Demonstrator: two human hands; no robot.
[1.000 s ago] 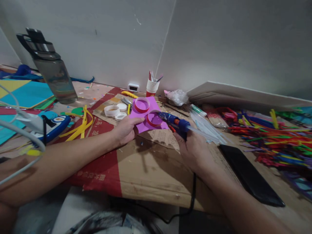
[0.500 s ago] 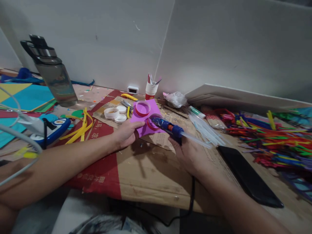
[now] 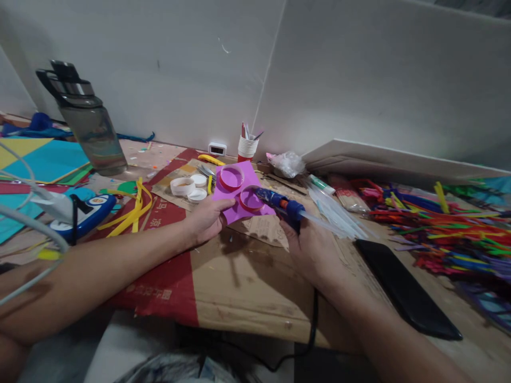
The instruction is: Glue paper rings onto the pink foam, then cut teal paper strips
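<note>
My left hand (image 3: 206,218) grips the near edge of a purple foam sheet (image 3: 243,208) and holds it a little above the cardboard. Two red rings (image 3: 231,177) sit on that sheet, one behind the other. My right hand (image 3: 309,249) is closed around a blue glue gun (image 3: 279,202), a clear glue stick poking out of its back. The gun's nozzle points at the nearer red ring (image 3: 250,199) and rests at its right rim.
Flattened cardboard (image 3: 239,276) covers the table. White bottle caps (image 3: 182,185) and a red paper cup (image 3: 246,147) lie behind the sheet. A water bottle (image 3: 85,122) stands at the left, a black phone (image 3: 403,287) and a heap of coloured sticks (image 3: 443,223) at the right.
The glue gun's nozzle has shifted along the nearer red ring's rim, left and then back to its right side. My left hand keeps its hold on the sheet.
</note>
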